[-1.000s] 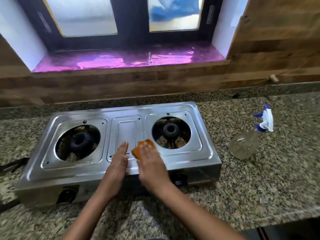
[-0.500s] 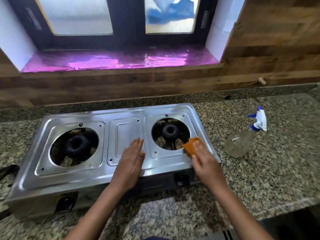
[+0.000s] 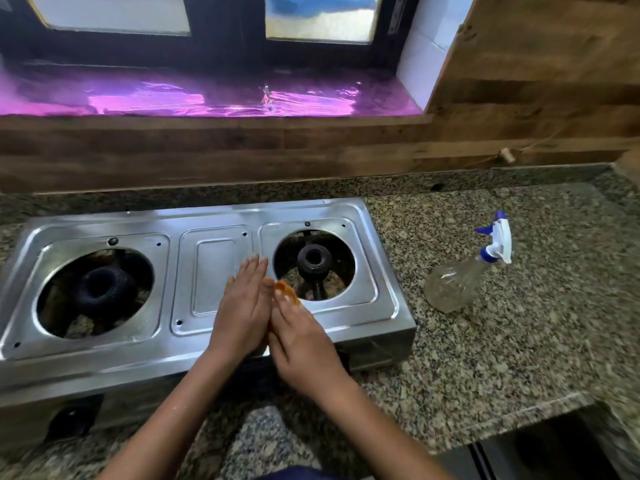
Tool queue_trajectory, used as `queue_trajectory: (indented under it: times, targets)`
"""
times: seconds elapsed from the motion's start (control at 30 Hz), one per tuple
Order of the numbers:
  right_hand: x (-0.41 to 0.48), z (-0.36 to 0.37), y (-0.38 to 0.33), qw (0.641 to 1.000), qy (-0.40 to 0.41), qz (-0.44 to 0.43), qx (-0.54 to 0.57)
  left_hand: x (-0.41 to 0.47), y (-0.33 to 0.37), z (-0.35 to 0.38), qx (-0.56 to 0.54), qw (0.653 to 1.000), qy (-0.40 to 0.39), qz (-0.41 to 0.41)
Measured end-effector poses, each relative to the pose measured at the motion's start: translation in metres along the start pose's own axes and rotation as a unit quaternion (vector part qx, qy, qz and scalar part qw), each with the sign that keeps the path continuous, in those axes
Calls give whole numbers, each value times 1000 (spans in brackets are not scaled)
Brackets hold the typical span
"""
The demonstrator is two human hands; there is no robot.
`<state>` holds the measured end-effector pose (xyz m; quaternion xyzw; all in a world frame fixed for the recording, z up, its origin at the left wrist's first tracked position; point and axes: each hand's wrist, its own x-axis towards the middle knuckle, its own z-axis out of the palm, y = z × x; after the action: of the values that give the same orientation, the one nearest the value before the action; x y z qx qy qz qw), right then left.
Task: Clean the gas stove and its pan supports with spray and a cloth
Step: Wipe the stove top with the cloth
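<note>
Left hand (image 3: 242,306) is laid flat, fingers straight, on stove (image 3: 104,355) centre panel. Orange cloth (image 3: 286,292) is pressed under straight right hand (image 3: 301,344) fingers, touching left hand. Spray bottle (image 3: 460,282) is laid on tabletop (image 3: 519,341), well right of both hands.

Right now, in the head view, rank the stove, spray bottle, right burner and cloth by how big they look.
1. Stove
2. Spray bottle
3. Right burner and cloth: unsure, since the right hand hides most of the cloth.

Right hand (image 3: 301,344) presses orange cloth (image 3: 286,292) on stove (image 3: 214,271).
</note>
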<state>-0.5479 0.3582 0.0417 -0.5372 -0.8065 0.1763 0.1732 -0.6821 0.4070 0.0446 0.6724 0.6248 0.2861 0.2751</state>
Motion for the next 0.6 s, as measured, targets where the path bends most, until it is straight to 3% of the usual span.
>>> queue_trajectory:
  times: [0.07,0.27,0.6]
  targets:
    - [-11,-11,19,1000,8,1,-24,2,1,1,32,999,11,-9]
    - [-25,-69,103,982,9,164,-91,-5,-8,15,191,981,-16,-28]
    - [155,-79,168,984,16,137,-117,-4,-11,19,262,964,-22,-26]
